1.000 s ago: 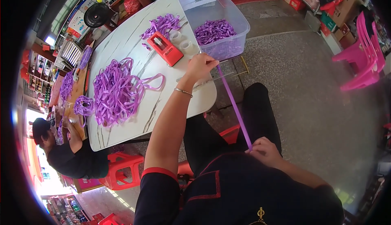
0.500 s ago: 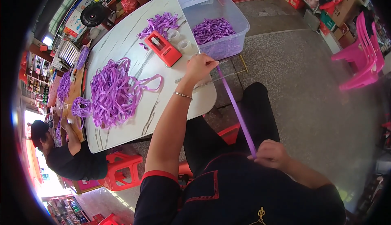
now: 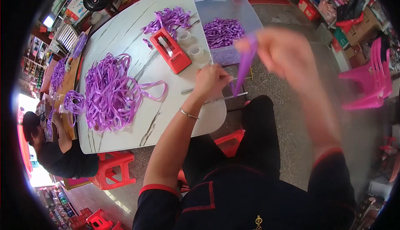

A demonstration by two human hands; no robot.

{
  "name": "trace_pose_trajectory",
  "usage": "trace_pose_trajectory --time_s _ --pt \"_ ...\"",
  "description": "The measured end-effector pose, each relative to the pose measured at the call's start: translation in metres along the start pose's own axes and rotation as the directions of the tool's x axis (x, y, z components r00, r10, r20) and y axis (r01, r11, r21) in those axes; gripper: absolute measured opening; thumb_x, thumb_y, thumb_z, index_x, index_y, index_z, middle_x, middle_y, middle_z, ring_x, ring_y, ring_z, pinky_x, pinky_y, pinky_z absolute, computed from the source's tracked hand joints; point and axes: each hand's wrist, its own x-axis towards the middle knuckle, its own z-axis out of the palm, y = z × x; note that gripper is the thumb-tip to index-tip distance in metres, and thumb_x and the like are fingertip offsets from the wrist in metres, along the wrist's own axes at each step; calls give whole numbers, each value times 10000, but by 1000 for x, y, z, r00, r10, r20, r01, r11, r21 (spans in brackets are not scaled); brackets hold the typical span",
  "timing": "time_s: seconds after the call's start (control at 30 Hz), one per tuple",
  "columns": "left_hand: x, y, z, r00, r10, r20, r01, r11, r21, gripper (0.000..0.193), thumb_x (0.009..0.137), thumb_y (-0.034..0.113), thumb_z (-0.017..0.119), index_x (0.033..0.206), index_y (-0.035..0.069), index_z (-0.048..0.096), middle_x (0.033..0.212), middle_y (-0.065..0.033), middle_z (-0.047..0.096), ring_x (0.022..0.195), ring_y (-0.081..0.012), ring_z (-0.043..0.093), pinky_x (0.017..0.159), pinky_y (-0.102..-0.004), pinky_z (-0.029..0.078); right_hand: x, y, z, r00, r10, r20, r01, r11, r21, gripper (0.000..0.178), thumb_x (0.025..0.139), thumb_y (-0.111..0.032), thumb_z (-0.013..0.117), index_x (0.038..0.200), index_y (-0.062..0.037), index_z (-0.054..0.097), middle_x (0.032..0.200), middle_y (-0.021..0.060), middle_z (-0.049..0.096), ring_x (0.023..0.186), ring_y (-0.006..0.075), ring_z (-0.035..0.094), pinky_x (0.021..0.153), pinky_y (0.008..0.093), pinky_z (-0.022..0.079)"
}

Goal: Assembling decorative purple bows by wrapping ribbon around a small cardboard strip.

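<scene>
A purple ribbon (image 3: 245, 65) hangs in a blurred fold from my right hand (image 3: 285, 53), which is raised over the floor beside the table and closed on it. The ribbon's lower part comes down beside the fingertips of my left hand (image 3: 211, 79). That hand is closed in a pinch at the table's right edge, next to a metal bar (image 3: 237, 94); its grip on the ribbon is partly hidden. A red tape dispenser (image 3: 171, 51) stands on the table beyond it, with clear tape rolls (image 3: 195, 51) alongside.
On the white marbled table (image 3: 166, 105) lie a big heap of purple ribbon loops (image 3: 109, 94) and a smaller purple pile (image 3: 168, 19). A clear plastic bin (image 3: 250, 15) holds more purple pieces. At left, a person (image 3: 54, 151) sits by another table. A pink chair (image 3: 371, 76) stands right.
My right hand has swung up and forward from near my body, bringing the ribbon along. The ribbon, stretched taut before, is now folded and short. My left hand stays near the table edge.
</scene>
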Motion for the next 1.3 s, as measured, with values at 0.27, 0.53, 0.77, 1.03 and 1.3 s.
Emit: trace_pose_trajectory --time_s 0.27,0.53,0.77,1.03,1.3 --pt "-4 -9 6 974 141 -175 -159 983 -92 118 729 157 608 715 41 625 778 -61 574 787 -269 528 683 -385 400 114 173 -5 960 281 7 -272 923 270 366 925 -316 459 988 1 632 562 -95 326 469 6 247 436 176 188" --pt "2 -5 5 971 -15 -240 -57 956 -289 145 740 155 605 712 13 595 692 -79 540 703 -267 516 642 -390 400 78 308 23 859 510 -52 -489 846 214 305 901 -332 489 822 -76 635 582 -77 456 450 17 305 402 189 209" --pt "11 13 5 983 118 -141 -142 975 -169 108 716 218 664 743 114 677 672 -11 533 727 -210 488 671 -353 339 -105 411 52 762 645 -53 -581 717 385 259 890 -243 488 846 -36 637 643 -12 531 577 98 499 529 267 395" --pt "-2 -4 1 987 98 -128 -110 990 -90 134 705 241 679 717 108 681 677 -12 540 735 -222 489 679 -362 345 -207 178 97 664 745 68 -747 658 89 217 901 -156 492 959 -15 647 692 66 590 649 115 559 615 246 439" --pt "-1 -1 2 994 65 -89 -72 994 -81 123 699 251 670 682 129 677 730 -9 571 806 -236 509 697 -389 354 -189 65 69 811 583 59 -585 810 36 166 864 -66 526 965 -26 652 699 58 581 626 113 557 581 223 428"
